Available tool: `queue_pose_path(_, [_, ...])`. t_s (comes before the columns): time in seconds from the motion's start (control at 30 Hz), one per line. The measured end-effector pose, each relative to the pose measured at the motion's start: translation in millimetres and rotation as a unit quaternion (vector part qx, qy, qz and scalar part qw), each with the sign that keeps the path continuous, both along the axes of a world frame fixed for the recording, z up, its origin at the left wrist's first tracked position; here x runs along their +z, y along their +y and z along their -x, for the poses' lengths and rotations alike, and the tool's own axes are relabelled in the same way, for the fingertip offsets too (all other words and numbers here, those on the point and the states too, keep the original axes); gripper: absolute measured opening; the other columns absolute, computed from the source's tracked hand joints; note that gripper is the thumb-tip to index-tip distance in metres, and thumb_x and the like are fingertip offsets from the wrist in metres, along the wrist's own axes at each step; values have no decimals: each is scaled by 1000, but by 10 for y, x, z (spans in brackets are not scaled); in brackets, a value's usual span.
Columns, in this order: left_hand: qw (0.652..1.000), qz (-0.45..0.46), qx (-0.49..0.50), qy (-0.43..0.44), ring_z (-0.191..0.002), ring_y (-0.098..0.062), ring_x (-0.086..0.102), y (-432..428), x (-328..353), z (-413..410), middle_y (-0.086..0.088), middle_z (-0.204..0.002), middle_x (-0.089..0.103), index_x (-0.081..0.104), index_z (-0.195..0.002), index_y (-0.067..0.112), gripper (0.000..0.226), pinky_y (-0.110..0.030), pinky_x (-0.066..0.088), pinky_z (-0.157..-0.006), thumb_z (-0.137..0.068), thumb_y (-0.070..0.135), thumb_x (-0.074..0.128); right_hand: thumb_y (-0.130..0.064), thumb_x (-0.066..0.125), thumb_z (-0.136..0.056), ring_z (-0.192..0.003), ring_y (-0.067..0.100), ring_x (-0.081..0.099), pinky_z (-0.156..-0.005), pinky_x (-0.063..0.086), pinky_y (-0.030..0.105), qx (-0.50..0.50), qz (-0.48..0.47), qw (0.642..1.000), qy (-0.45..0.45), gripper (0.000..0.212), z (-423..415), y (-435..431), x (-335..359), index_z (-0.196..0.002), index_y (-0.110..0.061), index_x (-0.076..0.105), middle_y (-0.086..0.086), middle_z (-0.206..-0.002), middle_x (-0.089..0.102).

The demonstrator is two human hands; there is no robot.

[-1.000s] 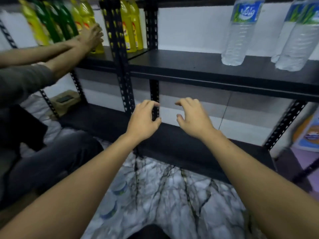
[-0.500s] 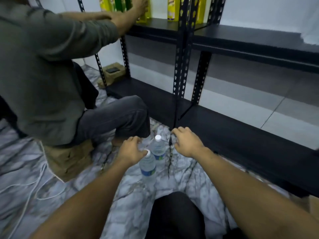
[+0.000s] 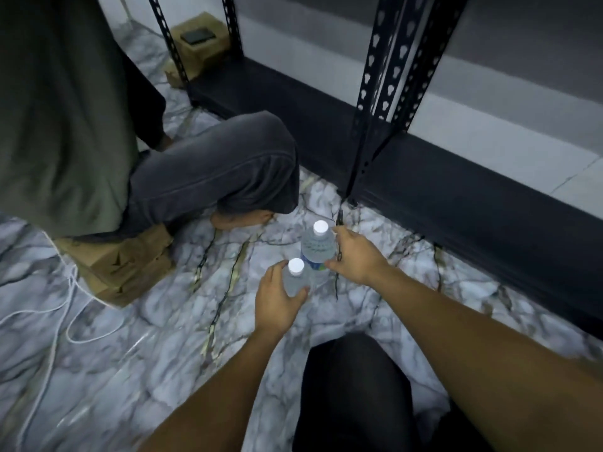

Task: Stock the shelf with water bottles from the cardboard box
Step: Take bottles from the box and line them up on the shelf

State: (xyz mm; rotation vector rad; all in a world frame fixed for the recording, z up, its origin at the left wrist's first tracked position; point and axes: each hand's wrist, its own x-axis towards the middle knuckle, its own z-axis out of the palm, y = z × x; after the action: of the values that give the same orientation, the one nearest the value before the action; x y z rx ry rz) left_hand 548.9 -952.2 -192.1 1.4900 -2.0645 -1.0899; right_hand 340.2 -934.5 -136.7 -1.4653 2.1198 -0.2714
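the near bottle (image 3: 294,281) and far bottle (image 3: 318,245) stand upright, close together, on the marble floor (image 3: 156,337) by the shelf (image 3: 456,190) edge. left grip (image 3: 280,296) wraps the near bottle, right grip (image 3: 356,256) the far bottle, likely to lift both together.

Marbled floor (image 3: 130,370), near water bottle (image 3: 293,283), far water bottle (image 3: 318,247) just behind, cardboard box (image 3: 127,272), white cable (image 3: 75,272).

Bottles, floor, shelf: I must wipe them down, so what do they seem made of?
The near bottle and far bottle seem clear glossy plastic: the floor shows through. That floor looks like polished marble or marble-look tile, grey-veined, with glare. The shelf is probably metal, matt black, with punched uprights.
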Motion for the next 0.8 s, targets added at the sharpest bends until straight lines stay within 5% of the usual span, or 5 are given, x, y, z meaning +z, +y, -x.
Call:
queue_pose_path(0.33, [998, -24, 53, 26, -135, -11, 49, -1, -339, 163, 5, -147, 51, 41, -150, 21, 97, -27, 45, -107, -71, 49, 90, -34, 92, -71, -131, 31, 52, -106, 46, 39, -88, 62, 985, -138, 95, 16, -375, -633, -149, -19, 40, 11, -145, 52])
queue_pose_path(0.53, [996, -33, 73, 30, -122, 13, 40, -1, -376, 212, 18, -138, 46, 44, -147, 22, 98, 5, 31, -93, -67, 44, 94, -30, 99, -57, -124, 29, 56, -95, 46, 32, -90, 101, 981, -141, 97, 91, -436, -769, -137, -14, 48, 9, -136, 59])
queue_pose_path(0.8, [996, -50, 80, 3, -117, -3, 54, -49, -292, 233, 7, -136, 58, 46, -141, 26, 91, -6, 41, -85, -65, 32, 96, -29, 97, -60, -102, 22, 62, -80, 50, 28, -153, 123, 970, -143, 71, 188, -319, -756, -116, -7, 58, 8, -116, 66])
